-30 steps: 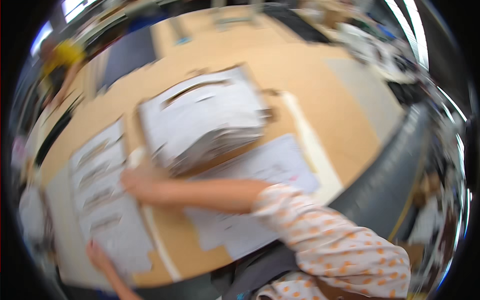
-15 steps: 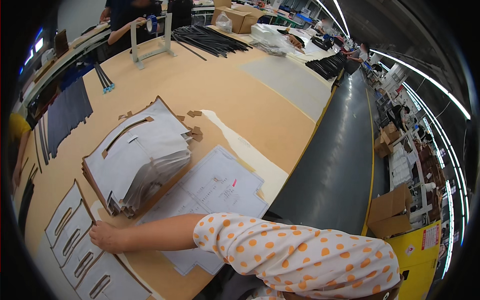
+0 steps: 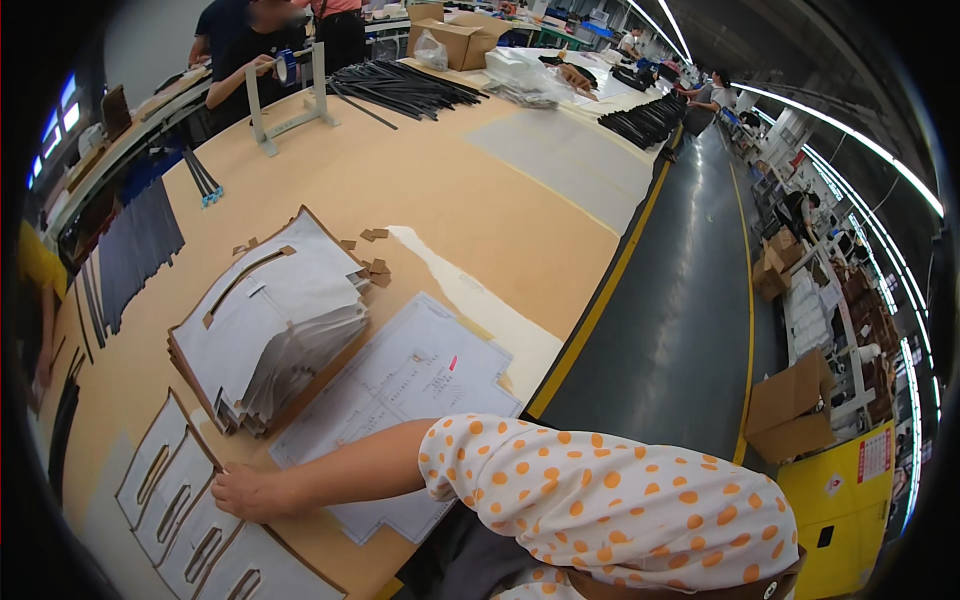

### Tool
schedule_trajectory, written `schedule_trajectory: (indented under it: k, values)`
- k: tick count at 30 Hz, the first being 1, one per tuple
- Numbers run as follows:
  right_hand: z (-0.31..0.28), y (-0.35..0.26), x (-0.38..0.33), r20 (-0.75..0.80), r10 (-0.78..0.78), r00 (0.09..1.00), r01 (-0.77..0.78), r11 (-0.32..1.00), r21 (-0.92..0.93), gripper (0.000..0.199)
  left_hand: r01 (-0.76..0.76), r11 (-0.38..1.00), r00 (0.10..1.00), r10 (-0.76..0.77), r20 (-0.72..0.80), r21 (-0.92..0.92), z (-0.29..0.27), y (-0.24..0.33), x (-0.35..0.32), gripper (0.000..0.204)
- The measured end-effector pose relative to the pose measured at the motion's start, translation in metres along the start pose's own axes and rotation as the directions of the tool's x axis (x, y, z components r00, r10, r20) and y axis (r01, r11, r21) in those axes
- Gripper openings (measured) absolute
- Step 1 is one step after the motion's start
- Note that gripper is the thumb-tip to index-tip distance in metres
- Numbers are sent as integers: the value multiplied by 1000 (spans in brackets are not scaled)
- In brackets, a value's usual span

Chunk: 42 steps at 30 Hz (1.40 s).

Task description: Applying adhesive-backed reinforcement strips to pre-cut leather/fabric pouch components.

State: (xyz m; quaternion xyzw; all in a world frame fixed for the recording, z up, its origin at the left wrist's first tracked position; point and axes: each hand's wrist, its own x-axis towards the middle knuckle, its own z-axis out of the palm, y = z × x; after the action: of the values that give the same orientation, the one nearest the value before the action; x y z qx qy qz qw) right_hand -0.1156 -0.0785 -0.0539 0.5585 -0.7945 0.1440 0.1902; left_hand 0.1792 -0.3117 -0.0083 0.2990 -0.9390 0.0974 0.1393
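My right hand (image 3: 252,493), with its dotted white sleeve (image 3: 610,500) coming from the right, rests at the edge of white panels (image 3: 205,510) with brown rims. Its fingers are curled closed at that edge, and the fingertips are partly hidden. The panels lie flat in a row at the lower left, each with a long brown-edged slot. Just beyond the hand stands a thick stack of similar white pieces (image 3: 275,300), its top one slotted too. A large white sheet with printed lines (image 3: 400,360) lies partly under my forearm. My left hand does not show.
Small brown scraps (image 3: 376,270) lie beside the stack. Black strips (image 3: 405,88), a tape stand (image 3: 290,120) and a cardboard box (image 3: 458,40) are at the far side. Dark strips (image 3: 140,240) hang along the left edge. A grey aisle (image 3: 660,300) runs to the right; people work beyond.
The whole view has shifted a little, showing more of a person at the far side. My right hand stays at the same panel edge with fingers curled.
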Motion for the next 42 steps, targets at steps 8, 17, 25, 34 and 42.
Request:
schedule_trajectory:
  k: [8, 17, 25, 34, 42]
  values:
    - [-11, -1, -4, 41, 19, 999, -19, 1000, 12, 18, -19, 968, 990, -16, -138, -251, -67, 60, 1, 32]
    - [-31, -1, -12, -239, 4, 971, 38, 984, 172, 17, 157, -90, 908, 405, 108, -983, -200, 245, -12, 35]
    - [-28, -7, -23, -320, -43, 947, 116, 970, 214, 19, 823, -95, 103, 994, -17, -560, -314, 377, -17, 45]
    - [-71, -5, -31, 3, 150, 989, -122, 792, 598, 23, 613, -603, 527, 793, -305, -511, -262, 300, -27, 51]
    - [-66, -10, -28, 181, 256, 950, -311, 842, 440, 34, 372, -191, 764, 619, 183, -908, -206, 222, -71, 45]
